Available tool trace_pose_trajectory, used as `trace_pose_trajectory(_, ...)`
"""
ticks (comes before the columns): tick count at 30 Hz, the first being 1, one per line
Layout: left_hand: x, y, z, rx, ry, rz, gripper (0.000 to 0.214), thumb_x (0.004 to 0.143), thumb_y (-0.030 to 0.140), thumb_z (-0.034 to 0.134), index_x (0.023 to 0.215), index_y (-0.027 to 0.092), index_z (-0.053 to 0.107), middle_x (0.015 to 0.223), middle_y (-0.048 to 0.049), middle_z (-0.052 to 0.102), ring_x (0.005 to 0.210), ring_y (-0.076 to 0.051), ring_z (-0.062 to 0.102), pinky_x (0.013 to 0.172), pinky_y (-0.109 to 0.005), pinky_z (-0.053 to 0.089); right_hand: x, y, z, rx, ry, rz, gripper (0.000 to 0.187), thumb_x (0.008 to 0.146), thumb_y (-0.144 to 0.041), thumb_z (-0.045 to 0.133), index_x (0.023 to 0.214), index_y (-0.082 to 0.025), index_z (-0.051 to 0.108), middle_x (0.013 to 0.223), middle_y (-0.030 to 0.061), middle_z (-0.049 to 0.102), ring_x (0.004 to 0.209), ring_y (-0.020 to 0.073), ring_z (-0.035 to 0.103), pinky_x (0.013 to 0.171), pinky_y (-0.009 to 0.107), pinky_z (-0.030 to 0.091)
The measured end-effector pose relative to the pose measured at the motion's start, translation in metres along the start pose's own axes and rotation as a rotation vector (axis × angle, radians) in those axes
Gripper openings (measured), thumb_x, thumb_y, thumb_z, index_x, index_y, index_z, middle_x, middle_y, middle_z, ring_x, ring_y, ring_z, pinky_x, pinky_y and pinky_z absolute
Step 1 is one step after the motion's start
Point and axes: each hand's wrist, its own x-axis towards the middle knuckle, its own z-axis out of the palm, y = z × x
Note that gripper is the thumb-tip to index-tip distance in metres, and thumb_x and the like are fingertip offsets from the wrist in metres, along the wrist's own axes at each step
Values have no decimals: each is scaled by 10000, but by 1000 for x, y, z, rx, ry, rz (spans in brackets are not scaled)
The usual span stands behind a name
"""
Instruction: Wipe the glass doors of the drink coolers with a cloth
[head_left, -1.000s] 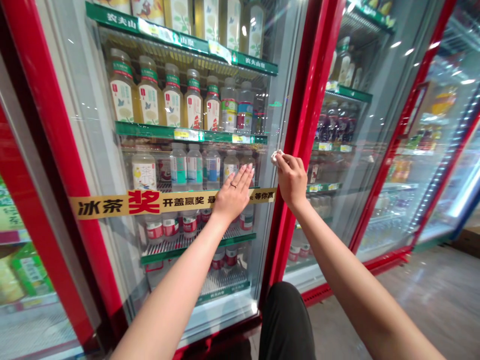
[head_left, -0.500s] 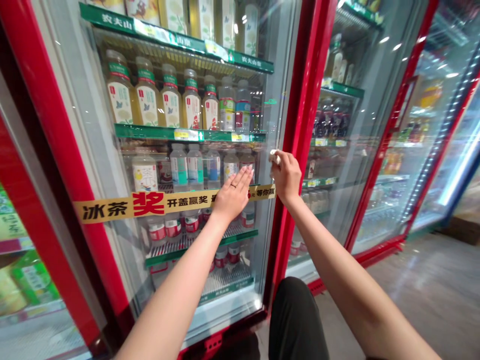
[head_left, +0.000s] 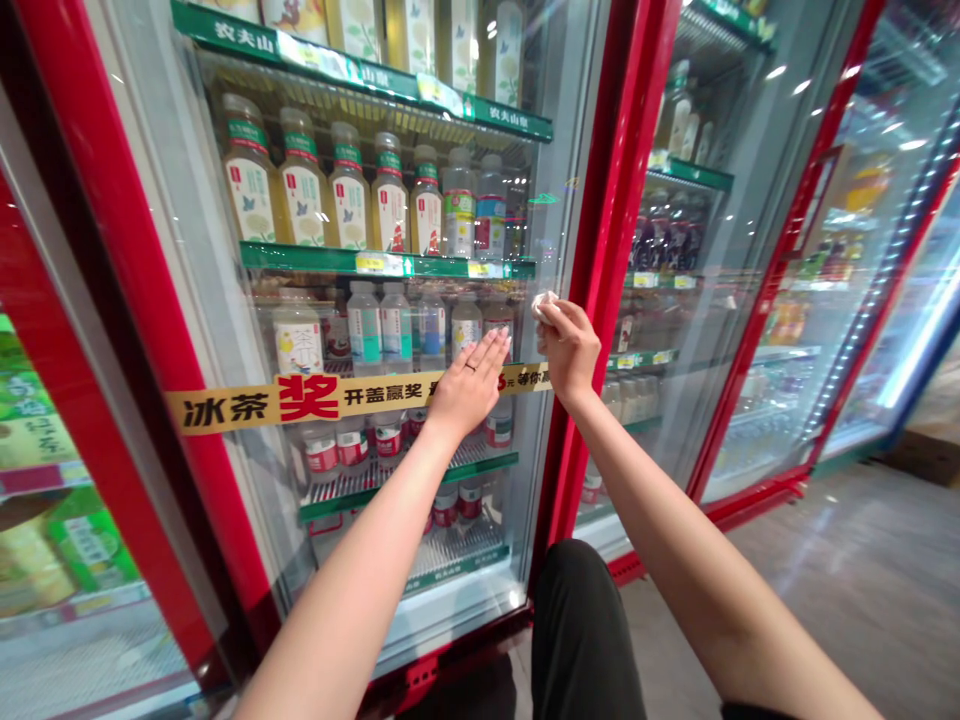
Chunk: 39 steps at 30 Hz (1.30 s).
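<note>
My right hand (head_left: pixel 571 345) has a crumpled white wad (head_left: pixel 543 303), tissue or cloth, pinched between thumb and fingertips. I hold it close to the right edge of the cooler's glass door (head_left: pixel 553 165), about halfway up and just above the right end of the yellow promotional strip (head_left: pixel 382 395); whether it touches the glass I can't tell.

My left hand (head_left: pixel 469 385) grips nothing: it lies flat over the strip, right of the door's middle, palm down, fingers straight and together, pointing up toward the right edge. A thin ring (head_left: pixel 470 366) sits on one finger.

The strip runs across the door, its left end reaching onto the red left frame (head_left: pixel 150 260), and bears black characters with one large red one. Behind the glass, above my hands, white-labelled bottles of yellow drink (head_left: pixel 251 200) line a green-edged shelf (head_left: pixel 315 258) from its left end. Below the strip stand red-labelled bottles (head_left: pixel 322 455). My dark-trousered knee (head_left: pixel 581 620) is near the door's lower right corner.
</note>
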Motion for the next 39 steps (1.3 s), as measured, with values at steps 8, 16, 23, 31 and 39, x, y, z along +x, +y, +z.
trace_pose_trajectory(8,-7,-2,-13,-49,9,6,826,1054,194,429,1741,132,-25,1810,-72,200,1694,-200,247,1393,-430,269,-11,13,-17,-97,-89,-71,378,1014,-212,544,1294,-330,769,1347,82,783,1220,277,732,1051,531,621)
trace_pose_trajectory(16,-20,-25,-48,-1,79,43,795,1048,178,444,1754,144,80,1810,-59,224,1694,-201,255,1410,-435,234,-10,-18,-6,4,-170,-139,359,1032,-204,532,1262,-311,786,1393,93,758,1260,261,717,1086,479,601)
trace_pose_trajectory(23,-50,-61,-44,45,39,54,841,1048,172,451,1741,169,-27,1803,-61,231,1686,-212,279,1386,-440,275,-13,-10,-7,-29,-83,-89,331,1008,-200,541,1175,-285,814,1302,86,792,1138,274,755,1014,507,637)
trace_pose_trajectory(31,-52,-61,-38,52,20,47,835,1059,185,422,1722,182,-86,1801,-66,203,1684,-216,280,1381,-447,290,-14,-40,-1,10,-164,-172,365,1033,-155,539,1252,-310,786,1379,85,763,1223,269,721,1060,504,619)
trace_pose_trajectory(39,-53,-61,-37,27,29,37,822,1067,179,400,1723,177,-96,1810,-62,180,1691,-217,257,1385,-456,276,-7,-30,-1,-56,-106,-87,359,993,-117,545,1196,-267,800,1324,91,781,1164,281,731,1034,529,621)
